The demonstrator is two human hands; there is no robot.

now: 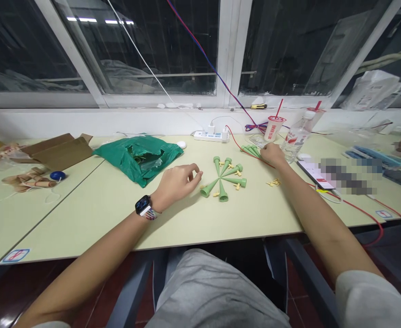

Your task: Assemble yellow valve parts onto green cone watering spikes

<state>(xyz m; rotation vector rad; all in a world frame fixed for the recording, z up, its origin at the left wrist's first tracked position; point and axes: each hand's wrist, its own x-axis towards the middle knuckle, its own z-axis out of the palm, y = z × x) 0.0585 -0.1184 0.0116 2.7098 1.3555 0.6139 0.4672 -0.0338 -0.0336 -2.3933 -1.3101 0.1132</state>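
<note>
Several green plastic cones point(223, 194) lie in a ring, narrow tips toward the centre, with small yellow pegs point(237, 186) beside or against them. To the left of this ring my left hand point(180, 182) hovers over the table, fingers loosely bent and apart from the thumb, holding nothing. At the back right, my right hand point(271, 155) is closed at the end of another bunch of green cones point(251, 151). Its fingertips are hidden, so what it grips does not show. A small heap of yellow pegs point(273, 182) lies just in front of it.
A torn green plastic bag point(142, 155) lies left of the ring. Behind stand a power strip point(211, 136), a paper cup point(274, 127) and a plastic bottle point(294, 141). A phone point(314, 174) and red cable lie right; a cardboard box point(58, 152) and wooden toys point(32, 178) left.
</note>
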